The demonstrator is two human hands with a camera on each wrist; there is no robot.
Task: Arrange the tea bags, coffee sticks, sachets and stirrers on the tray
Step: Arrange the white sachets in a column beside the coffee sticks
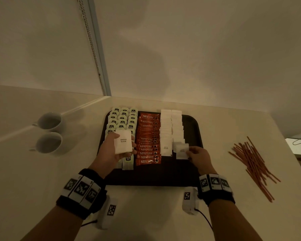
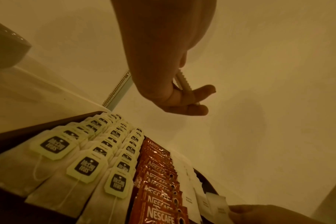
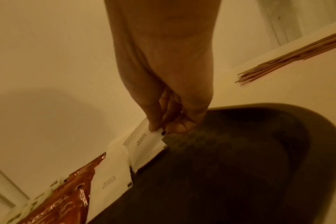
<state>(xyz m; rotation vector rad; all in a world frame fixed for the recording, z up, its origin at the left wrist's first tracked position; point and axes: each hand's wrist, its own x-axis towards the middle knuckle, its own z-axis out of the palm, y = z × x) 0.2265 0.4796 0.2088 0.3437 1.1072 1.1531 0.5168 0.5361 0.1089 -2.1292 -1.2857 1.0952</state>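
White sugar sachet (image 1: pixel 182 151) pinched in right hand (image 1: pixel 199 158), seemingly touching tray (image 1: pixel 193 129).

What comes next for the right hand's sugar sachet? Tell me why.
Probably lay the white sugar sachet, pinched by the right hand, at the near end of the right sachet column; that column stops there, and the left hand holds more.

The left hand (image 1: pixel 115 148) and its stack of white sugar sachets (image 1: pixel 123 141) cover several tea bags (image 1: pixel 122 119) in the near rows. Print on the sachet (image 1: pixel 182 151) pinched by the right hand (image 1: pixel 198 156) is too blurred, perhaps "white sugar".
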